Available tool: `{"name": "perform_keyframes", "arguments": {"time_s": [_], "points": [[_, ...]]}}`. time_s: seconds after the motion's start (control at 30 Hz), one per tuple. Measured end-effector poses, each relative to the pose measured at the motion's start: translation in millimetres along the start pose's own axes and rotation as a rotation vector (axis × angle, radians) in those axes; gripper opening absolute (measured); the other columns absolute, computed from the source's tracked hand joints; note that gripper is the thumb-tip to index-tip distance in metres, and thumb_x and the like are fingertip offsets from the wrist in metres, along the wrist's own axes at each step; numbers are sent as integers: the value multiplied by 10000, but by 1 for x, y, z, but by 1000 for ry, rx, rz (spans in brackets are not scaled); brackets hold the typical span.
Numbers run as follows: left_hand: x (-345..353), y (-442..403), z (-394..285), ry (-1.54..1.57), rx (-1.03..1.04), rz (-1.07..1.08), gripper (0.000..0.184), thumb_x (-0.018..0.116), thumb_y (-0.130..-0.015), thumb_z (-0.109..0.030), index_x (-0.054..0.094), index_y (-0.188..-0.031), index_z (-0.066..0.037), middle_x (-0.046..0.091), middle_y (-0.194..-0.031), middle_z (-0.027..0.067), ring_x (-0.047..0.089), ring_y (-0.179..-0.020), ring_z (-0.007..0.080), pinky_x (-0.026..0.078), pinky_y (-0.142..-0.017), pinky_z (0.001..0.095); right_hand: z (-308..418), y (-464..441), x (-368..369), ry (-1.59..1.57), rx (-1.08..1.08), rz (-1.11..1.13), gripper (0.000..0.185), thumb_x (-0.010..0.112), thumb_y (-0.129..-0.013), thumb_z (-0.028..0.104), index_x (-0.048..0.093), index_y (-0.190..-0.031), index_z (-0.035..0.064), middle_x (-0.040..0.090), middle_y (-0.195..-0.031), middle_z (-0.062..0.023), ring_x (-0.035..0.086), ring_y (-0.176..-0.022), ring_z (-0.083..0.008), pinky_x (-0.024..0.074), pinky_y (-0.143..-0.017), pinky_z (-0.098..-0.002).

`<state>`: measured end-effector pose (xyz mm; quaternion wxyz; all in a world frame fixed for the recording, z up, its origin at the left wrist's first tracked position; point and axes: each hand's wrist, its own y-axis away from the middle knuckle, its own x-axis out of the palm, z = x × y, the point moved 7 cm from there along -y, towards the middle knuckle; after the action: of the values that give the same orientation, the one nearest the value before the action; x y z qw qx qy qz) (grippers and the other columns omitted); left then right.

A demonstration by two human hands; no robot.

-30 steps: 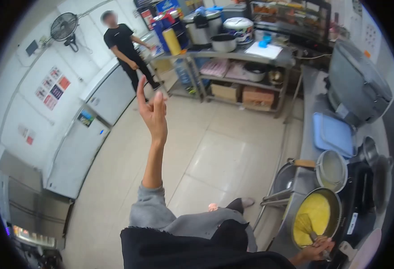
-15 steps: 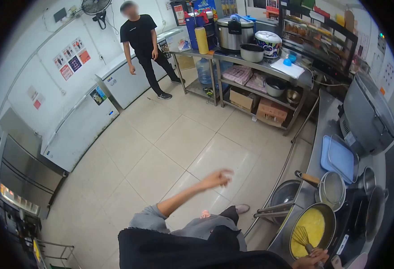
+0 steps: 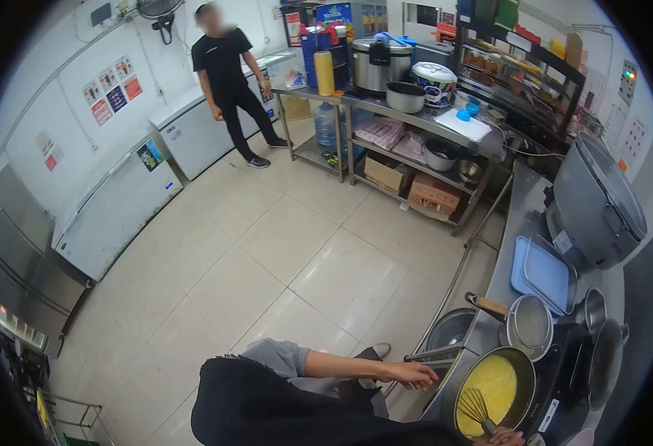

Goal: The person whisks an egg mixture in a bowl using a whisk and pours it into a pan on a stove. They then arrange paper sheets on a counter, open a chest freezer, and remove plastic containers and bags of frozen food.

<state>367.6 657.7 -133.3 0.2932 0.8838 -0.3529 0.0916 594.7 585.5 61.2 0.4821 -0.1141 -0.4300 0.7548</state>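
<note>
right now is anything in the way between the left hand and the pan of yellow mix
Nothing visible does: the left hand is close beside the pan, to its left in the picture. The right hand, gripping the whisk, is lower down, out of that path.

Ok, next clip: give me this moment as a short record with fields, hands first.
Right hand: gripping a whisk
Left hand: beside the pan, nothing visibly held; contact unclear
Whisk position: tilted, wires in the pan's yellow mixture
Near pan: round strainer
Other person: standing near a white chest freezer
</note>
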Motion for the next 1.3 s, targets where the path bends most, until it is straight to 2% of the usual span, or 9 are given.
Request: {"name": "perform_keyframes", "arguments": {"time_s": [0.07, 0.1, 0.13, 0.17, 0.3, 0.77, 1.13, 1.2, 1.3], "points": [[8, -18, -12, -63, -14, 47, 404, 492, -837, -360, 462, -1168, -129, 552, -869, -17, 482, -788, 60, 417, -634, 228, -45, 7, -9, -439, 529, -21, 353, 510, -840, 100, 339, -533, 64, 234, -413, -2, 256, -321, -100, 195, -313, -222], [9, -27, -19, -70, 14, 44, 421, 492, -836, -368, 434, -1178, -128, 557, -873, -11, 483, -809, 65, 420, -640, 238, 16, -13, 22, -191, 303, 4, 348, 489, -840, 94, 328, -533, 67, 209, -412, 5, 226, -310, -97, 148, -305, -227], [15, -37, -23, -76, 29, 60, 440, 492, -836, -376, 405, -1188, -128, 562, -877, -5, 484, -830, 71, 422, -647, 247, 2, -7, 8, -108, 457, -7, 288, 520, -838, 119, 437, -569, 57, 353, -429, -48, 420, -407, -132, 362, -424, -249], [17, -45, -27, -59, 51, 4, 465, 490, -837, -379, 361, -1208, -128, 559, -885, 15, 489, -828, 81, 429, -647, 252, -9, 2, 1, 77, 553, -88, 309, 435, -878, 81, 304, -598, 94, 230, -472, 22, 232, -417, -62, 200, -412, -221], [2, -85, -56, -95, 83, 3, 464, 426, -876, -373, 279, -1238, -123, 444, -1046, 71, 488, -931, 171, 431, -793, 340, -28, 5, 10, -140, 594, 59, 246, 399, -889, 79, 291, -675, 137, 244, -493, 47, 234, -418, -36, 200, -392, -213], [24, -137, -157, -339, -140, 517, 758, 488, -750, 129, 125, -1378, -94, 100, -1420, 130, 577, -932, 246, 559, -659, 276, 23, 6, -48, -69, 191, -582, 283, 396, -879, 144, 328, -605, 136, 268, -428, 38, 226, -344, -64, 211, -345, -229], [37, -169, -175, -409, -146, 681, 719, 448, -701, 123, 202, -1358, -37, 337, -1331, 144, 613, -763, 170, 540, -565, 236, 9, 65, -41, 25, 377, -1096, 323, 420, -838, 155, 289, -543, 157, 213, -426, 46, 186, -368, -55, 185, -375, -228], [31, -170, -170, -357, -196, 674, 713, 444, -690, 126, 227, -1350, -31, 312, -1346, 147, 611, -765, 168, 540, -563, 231, 36, 65, -37, -108, 36, -1130, 301, 421, -843, 140, 323, -559, 141, 206, -433, 45, 181, -377, -62, 179, -381, -235], [35, -174, -174, -347, -148, 668, 711, 444, -686, 124, 220, -1347, -11, 292, -1352, 157, 619, -703, 175, 541, -561, 237, 0, 91, -32, 55, 325, -1188, 301, 443, -834, 131, 330, -556, 141, 235, -444, 47, 181, -376, -64, 193, -373, -227]]}}
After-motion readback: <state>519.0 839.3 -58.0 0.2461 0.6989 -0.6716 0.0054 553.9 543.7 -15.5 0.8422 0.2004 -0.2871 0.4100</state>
